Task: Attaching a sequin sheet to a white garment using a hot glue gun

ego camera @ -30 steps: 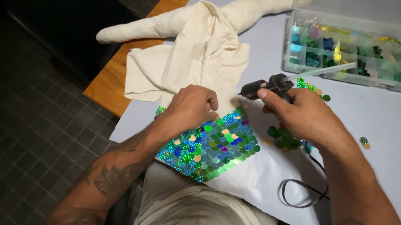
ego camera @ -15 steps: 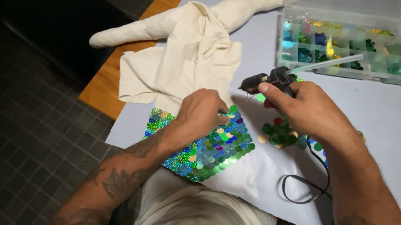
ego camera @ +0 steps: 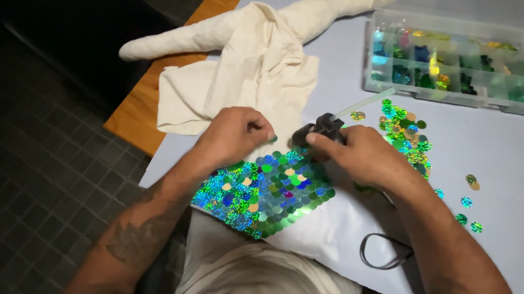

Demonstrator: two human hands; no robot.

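Sequin patch (ego camera: pixel 267 190) lies at the near table (ego camera: pixel 143 105) edge on grey paper (ego camera: pixel 501 153), handy to both hands; right hand (ego camera: pixel 365 154) fingers clenched round glue gun (ego camera: pixel 319 128), nozzle tipped down at patch's top row; left hand (ego camera: pixel 234 134) pinches a green sequin (ego camera: pixel 272 139) just beside it; loose sequins (ego camera: pixel 403 129) and sorting box (ego camera: pixel 455 67) near.

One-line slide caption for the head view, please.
Right hand holds glue gun over sequin panel; left hand pinches a sequin.

A black hot glue gun (ego camera: pixel 320 128) with a clear glue stick projecting from its back tilts nozzle-down onto the far edge of a sequin-scaled fabric panel (ego camera: pixel 267 191) of overlapping green, blue and gold discs, lying at the white sheet's near edge.
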